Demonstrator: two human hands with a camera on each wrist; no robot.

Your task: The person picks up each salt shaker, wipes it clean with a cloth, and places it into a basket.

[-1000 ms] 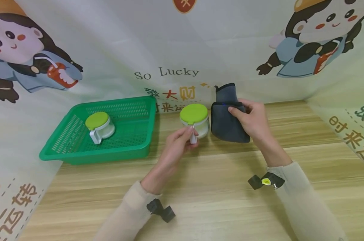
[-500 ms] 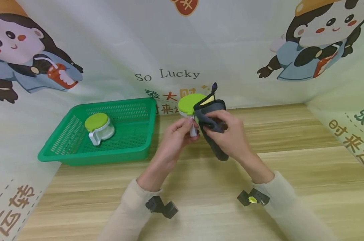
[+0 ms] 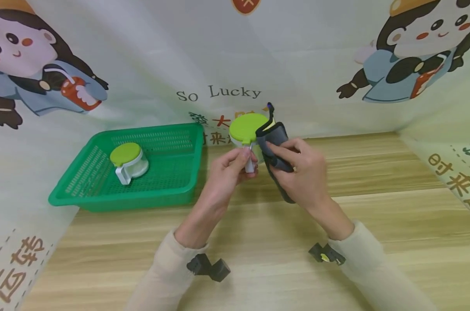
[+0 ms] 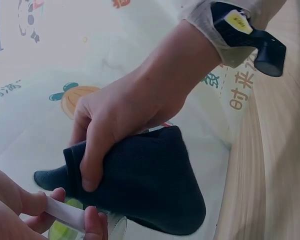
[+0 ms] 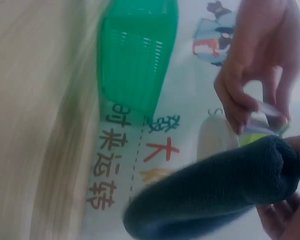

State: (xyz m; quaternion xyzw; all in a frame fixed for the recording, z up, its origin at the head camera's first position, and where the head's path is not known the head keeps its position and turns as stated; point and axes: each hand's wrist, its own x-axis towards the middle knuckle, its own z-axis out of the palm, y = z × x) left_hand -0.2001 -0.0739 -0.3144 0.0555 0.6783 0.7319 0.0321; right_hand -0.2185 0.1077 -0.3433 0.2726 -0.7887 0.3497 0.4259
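My left hand [image 3: 228, 169] pinches the white handle [image 4: 69, 214] of a clear seasoning jar with a flat green lid [image 3: 247, 126]. The jar is held up before the printed backdrop in the right wrist view. My right hand [image 3: 308, 173] grips a folded dark grey cloth [image 3: 274, 134] with black edging and a pale yellow inside. In the head view this cloth overlaps the jar's right side, hiding part of its glass. The cloth's thick folded end [image 4: 155, 185] hangs below the fingers in the left wrist view.
A green plastic basket [image 3: 141, 199] stands on the wooden table [image 3: 266, 259] at the left. Inside it sits another green-lidded jar [image 3: 135, 166] with a white handle. A printed backdrop [image 3: 308, 77] rises behind the table.
The right hand has brought the cloth leftward to the jar, and its grip has bunched the cloth up. The left hand has raised the jar slightly by its handle.
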